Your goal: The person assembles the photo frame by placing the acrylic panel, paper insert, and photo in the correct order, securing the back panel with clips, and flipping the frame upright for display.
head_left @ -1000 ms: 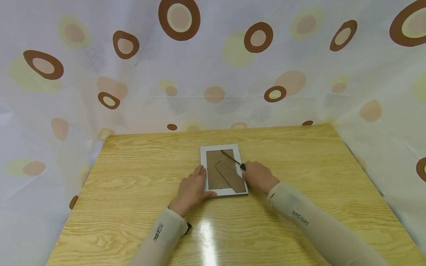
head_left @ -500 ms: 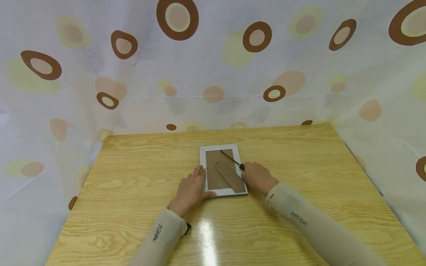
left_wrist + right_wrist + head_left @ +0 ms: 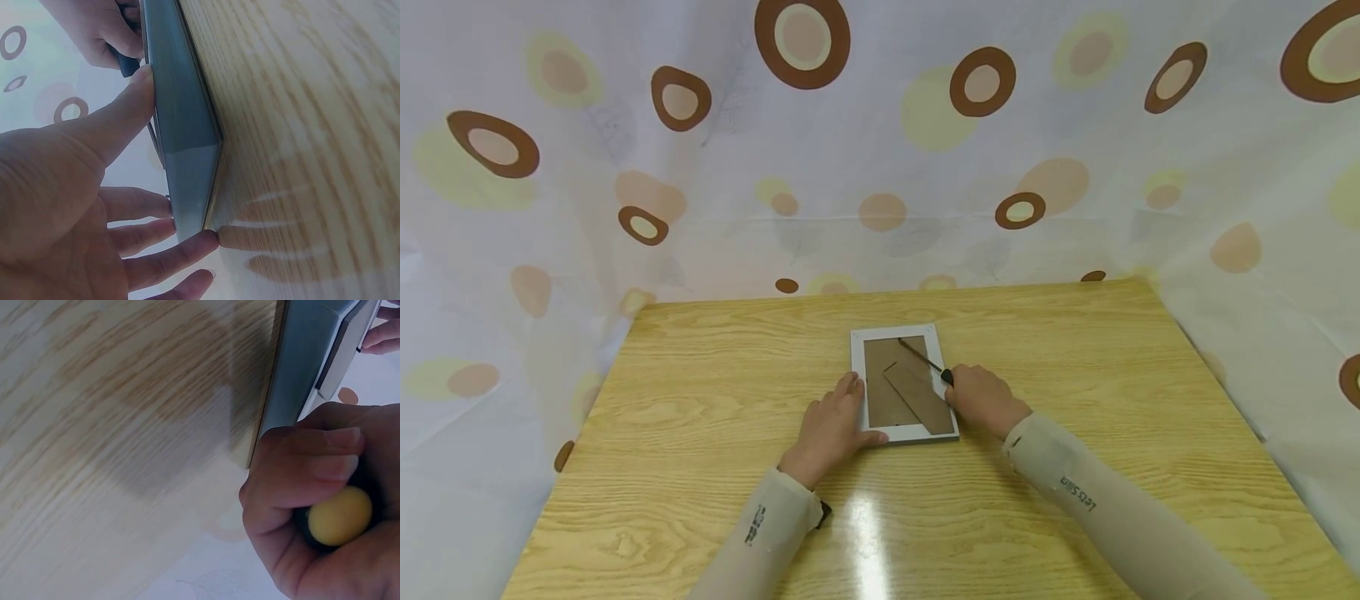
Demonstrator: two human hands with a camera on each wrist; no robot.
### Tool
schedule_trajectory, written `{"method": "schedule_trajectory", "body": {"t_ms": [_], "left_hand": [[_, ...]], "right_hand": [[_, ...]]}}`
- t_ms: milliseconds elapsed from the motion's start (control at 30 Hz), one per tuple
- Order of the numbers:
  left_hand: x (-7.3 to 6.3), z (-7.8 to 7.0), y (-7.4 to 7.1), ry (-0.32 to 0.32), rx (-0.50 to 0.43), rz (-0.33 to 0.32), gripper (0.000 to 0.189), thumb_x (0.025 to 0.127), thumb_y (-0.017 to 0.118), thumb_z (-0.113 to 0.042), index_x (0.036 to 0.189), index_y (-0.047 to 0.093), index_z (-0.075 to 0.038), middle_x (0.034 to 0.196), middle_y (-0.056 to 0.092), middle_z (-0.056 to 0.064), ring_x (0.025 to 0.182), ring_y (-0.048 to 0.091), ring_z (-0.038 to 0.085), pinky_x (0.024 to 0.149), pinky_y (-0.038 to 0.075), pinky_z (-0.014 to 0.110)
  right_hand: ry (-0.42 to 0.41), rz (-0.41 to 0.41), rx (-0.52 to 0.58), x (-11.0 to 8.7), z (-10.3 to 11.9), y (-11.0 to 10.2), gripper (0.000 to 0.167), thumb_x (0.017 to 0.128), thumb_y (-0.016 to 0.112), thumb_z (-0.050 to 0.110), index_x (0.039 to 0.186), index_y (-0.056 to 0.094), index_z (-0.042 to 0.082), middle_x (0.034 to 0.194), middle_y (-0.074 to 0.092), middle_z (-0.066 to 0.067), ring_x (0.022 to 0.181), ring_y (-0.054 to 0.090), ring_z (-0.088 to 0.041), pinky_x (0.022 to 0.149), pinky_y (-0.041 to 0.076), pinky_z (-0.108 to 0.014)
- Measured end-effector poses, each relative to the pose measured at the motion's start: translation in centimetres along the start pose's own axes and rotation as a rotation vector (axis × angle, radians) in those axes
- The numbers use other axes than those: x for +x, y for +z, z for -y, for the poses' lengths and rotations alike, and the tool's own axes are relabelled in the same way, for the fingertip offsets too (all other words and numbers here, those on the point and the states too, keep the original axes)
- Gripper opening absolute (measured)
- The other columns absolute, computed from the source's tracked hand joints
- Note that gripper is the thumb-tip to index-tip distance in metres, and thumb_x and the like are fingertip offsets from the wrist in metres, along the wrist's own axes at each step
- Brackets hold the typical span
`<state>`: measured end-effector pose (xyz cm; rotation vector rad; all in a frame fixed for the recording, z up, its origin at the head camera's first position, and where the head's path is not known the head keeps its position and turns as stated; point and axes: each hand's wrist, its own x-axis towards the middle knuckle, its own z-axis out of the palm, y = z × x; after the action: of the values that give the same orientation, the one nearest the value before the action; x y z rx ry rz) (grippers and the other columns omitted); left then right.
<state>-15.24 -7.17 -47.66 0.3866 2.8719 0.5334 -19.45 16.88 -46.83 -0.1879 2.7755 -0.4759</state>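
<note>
"Looking from the head, what lies there?"
"One picture frame (image 3: 891, 398), back up on one counter (image 3: 737, 358); likely light, stiff, perhaps fragile, best held by its rim (image 3: 858, 358). One right grip (image 3: 985, 400) clasps one screwdriver (image 3: 927, 362)."
"From the left wrist?"
"One left grip (image 3: 72, 194), spread, touches the frame's rim."
"The right?"
"The screwdriver's handle (image 3: 340, 515), wrapped, should hardly slip."

A glossy, yellow-brown, wood-grained counter (image 3: 715, 375) carries a white, grey-sided rectangular picture frame (image 3: 895, 332), lying flat, brown backing panel (image 3: 883, 408) up; white glare (image 3: 868, 546) streaks the near part.
</note>
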Motion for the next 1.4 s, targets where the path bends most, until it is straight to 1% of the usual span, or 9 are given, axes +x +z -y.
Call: {"method": "schedule_trajectory", "body": {"t_ms": [133,300,433,600,733,933,1000,1167,1400], "left_hand": [[0.0,0.0,0.0,-0.003,-0.004,0.003,0.097,0.080,0.081,-0.052,0.153,0.041,-0.001,0.163,0.035,0.015,0.134,0.053,0.042,0.105,0.045,0.061],[0.0,0.0,-0.1,0.000,-0.008,-0.005,0.096,0.080,0.081,-0.051,0.152,0.043,-0.001,0.163,0.036,0.015,0.133,0.054,0.042,0.104,0.047,0.060],[0.0,0.0,-0.1,0.005,-0.004,-0.009,0.096,0.080,0.082,-0.051,0.152,0.043,0.000,0.163,0.036,0.015,0.132,0.056,0.042,0.102,0.049,0.058],[0.1,0.0,0.0,0.004,-0.003,-0.009,0.097,0.080,0.082,-0.052,0.152,0.043,0.000,0.163,0.036,0.015,0.132,0.056,0.040,0.102,0.050,0.055],[0.0,0.0,0.0,0.003,-0.003,-0.012,0.097,0.080,0.081,-0.052,0.152,0.042,0.000,0.163,0.036,0.015,0.133,0.056,0.040,0.102,0.050,0.054],[0.0,0.1,-0.1,0.006,-0.007,-0.021,0.097,0.079,0.082,-0.051,0.152,0.043,0.000,0.162,0.037,0.015,0.132,0.056,0.040,0.101,0.051,0.054],[0.0,0.1,0.0,0.005,-0.005,-0.021,0.097,0.079,0.082,-0.051,0.152,0.043,0.000,0.162,0.037,0.015,0.132,0.056,0.040,0.101,0.051,0.054],[0.1,0.1,0.1,0.003,0.013,-0.020,0.098,0.079,0.082,-0.052,0.152,0.043,0.000,0.162,0.038,0.015,0.129,0.058,0.040,0.099,0.052,0.053],[0.2,0.0,0.0,0.007,0.016,-0.031,0.098,0.077,0.084,-0.052,0.150,0.045,0.001,0.160,0.041,0.015,0.127,0.060,0.039,0.096,0.053,0.052]], "right_hand": [[-0.007,0.010,0.004,0.0,0.0,-0.2,0.018,0.099,0.054,0.015,0.092,0.061,-0.001,0.076,0.059,-0.009,0.063,0.053,-0.021,0.051,0.038,-0.030],[-0.029,0.006,0.000,0.0,-0.1,-0.3,0.018,0.099,0.054,0.015,0.088,0.060,0.001,0.072,0.056,-0.007,0.061,0.051,-0.019,0.050,0.036,-0.029],[-0.048,0.001,0.014,-0.1,-0.3,-0.5,0.020,0.099,0.053,0.015,0.083,0.057,0.003,0.068,0.051,-0.005,0.059,0.048,-0.018,0.050,0.034,-0.028],[-0.068,-0.018,0.029,-0.4,-0.4,-0.7,0.026,0.100,0.051,0.015,0.075,0.049,0.008,0.064,0.043,-0.001,0.056,0.043,-0.016,0.051,0.031,-0.027],[-0.101,-0.034,0.042,-0.9,-0.2,-0.8,0.028,0.100,0.050,0.014,0.072,0.046,0.010,0.063,0.039,0.000,0.056,0.040,-0.015,0.051,0.029,-0.026],[-0.167,-0.054,0.022,-2.1,0.3,-0.2,0.030,0.102,0.052,0.015,0.073,0.048,0.010,0.063,0.042,-0.001,0.055,0.042,-0.014,0.050,0.030,-0.025],[-0.176,-0.056,0.020,-2.5,0.6,-0.1,0.030,0.103,0.051,0.015,0.073,0.048,0.010,0.062,0.044,-0.001,0.054,0.042,-0.014,0.048,0.030,-0.024],[-0.200,-0.056,0.027,-3.4,1.2,0.2,0.033,0.101,0.049,0.013,0.069,0.044,0.011,0.059,0.039,0.002,0.052,0.038,-0.011,0.047,0.028,-0.023],[-0.215,-0.070,0.022,-4.2,2.1,0.7,0.033,0.101,0.052,0.016,0.068,0.045,0.012,0.059,0.037,0.003,0.052,0.038,-0.012,0.046,0.028,-0.024]]}}
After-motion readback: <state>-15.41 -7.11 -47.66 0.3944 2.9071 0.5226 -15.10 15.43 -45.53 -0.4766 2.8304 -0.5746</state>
